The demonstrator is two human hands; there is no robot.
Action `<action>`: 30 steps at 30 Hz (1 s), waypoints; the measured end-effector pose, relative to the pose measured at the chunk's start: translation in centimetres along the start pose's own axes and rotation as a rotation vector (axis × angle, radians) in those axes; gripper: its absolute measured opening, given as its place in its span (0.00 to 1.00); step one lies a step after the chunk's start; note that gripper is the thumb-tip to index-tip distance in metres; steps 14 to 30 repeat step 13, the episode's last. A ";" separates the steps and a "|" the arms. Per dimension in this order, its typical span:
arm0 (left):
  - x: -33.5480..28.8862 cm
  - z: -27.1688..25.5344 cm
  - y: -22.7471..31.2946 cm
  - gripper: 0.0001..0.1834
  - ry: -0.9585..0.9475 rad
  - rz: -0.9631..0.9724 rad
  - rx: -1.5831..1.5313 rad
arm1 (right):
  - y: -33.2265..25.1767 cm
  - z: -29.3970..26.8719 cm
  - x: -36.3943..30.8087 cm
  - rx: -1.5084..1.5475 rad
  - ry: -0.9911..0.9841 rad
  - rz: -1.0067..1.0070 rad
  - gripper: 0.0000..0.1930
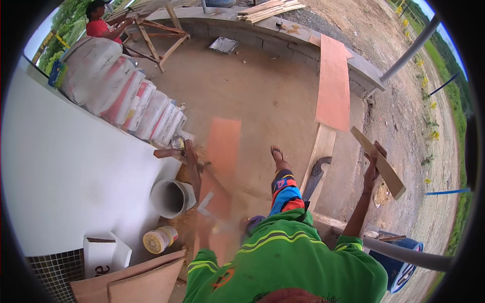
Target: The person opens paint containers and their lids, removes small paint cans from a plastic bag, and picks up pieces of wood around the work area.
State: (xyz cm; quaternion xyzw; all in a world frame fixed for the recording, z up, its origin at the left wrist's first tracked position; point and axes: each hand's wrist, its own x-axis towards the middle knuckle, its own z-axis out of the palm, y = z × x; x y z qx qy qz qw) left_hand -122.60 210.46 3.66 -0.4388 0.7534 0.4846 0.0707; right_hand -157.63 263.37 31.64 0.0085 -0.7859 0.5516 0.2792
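My right hand (375, 157) is wrapped round a short wooden board (386, 169), holding it up over the ground on the right. Low on the left, my left hand (204, 226) is blurred and its fingers do not show clearly. It is over a reddish plywood strip (223, 146), close to a pale L-shaped piece (205, 203) that looks like a carpenter's square. A handsaw (316, 177) with a dark handle rests on a light plank (323, 144), between my leg and my right arm.
Another plywood strip (333, 83) extends to the low block wall (298, 50). Stacked sacks (121, 91), a grey pipe (169, 198) and a bucket (159, 240) stand left. A blue drum (404, 262) is lower right. A person in red (101, 28) stands by a wooden trestle (161, 38).
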 end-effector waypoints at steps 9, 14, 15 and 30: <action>-8.8 5.6 4.3 0.28 1.003 -0.719 -0.355 | 16.3 31.2 19.4 0.047 -0.756 -0.024 0.13; -11.7 9.7 7.6 0.33 1.058 -0.829 -0.495 | 22.0 35.6 23.6 -0.142 -0.922 0.167 0.14; -11.7 9.7 7.6 0.33 1.058 -0.829 -0.495 | 22.0 35.6 23.6 -0.142 -0.922 0.167 0.14; -11.7 9.7 7.6 0.33 1.058 -0.829 -0.495 | 22.0 35.6 23.6 -0.142 -0.922 0.167 0.14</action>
